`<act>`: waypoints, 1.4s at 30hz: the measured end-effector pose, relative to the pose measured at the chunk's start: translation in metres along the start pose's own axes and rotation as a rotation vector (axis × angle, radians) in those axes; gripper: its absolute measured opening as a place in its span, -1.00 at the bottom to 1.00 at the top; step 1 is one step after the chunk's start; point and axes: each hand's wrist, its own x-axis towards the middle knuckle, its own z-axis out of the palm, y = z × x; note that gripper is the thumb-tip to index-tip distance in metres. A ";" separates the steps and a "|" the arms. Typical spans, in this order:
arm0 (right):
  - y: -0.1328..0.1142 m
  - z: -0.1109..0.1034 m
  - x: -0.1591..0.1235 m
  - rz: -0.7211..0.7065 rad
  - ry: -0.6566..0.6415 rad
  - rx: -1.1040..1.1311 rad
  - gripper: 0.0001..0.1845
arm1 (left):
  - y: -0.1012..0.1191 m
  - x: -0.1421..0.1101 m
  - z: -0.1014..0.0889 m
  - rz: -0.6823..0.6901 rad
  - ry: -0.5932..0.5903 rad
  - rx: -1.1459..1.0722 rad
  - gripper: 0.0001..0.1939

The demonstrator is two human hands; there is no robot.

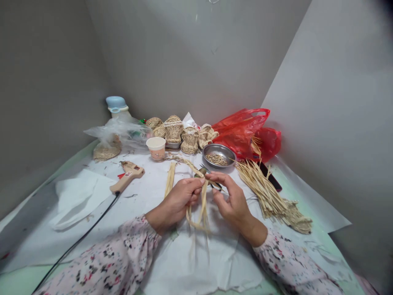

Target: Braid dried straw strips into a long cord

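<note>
You are pinching pale dried straw strips [202,200] with closed fingers of left hand [175,205] and right hand [233,200], above white paper sheet [215,262]; tan straw bundle [264,192] lying right, beige hot-glue gun [127,176] lying left, open room between.

Pale dried straw strips [199,209] bunched, held off table, loose ends trailing toward 6 o'clock; twisted straw strand [184,162] running off toward 11 o'clock.
</note>
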 end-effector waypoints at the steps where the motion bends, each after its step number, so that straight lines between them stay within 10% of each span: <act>1: 0.001 0.000 0.000 0.026 0.027 0.000 -0.65 | 0.000 0.000 0.000 0.005 0.002 0.019 -0.73; 42: 0.006 0.004 0.004 0.227 0.044 0.068 -0.90 | -0.001 -0.004 0.008 0.091 -0.017 0.326 -0.65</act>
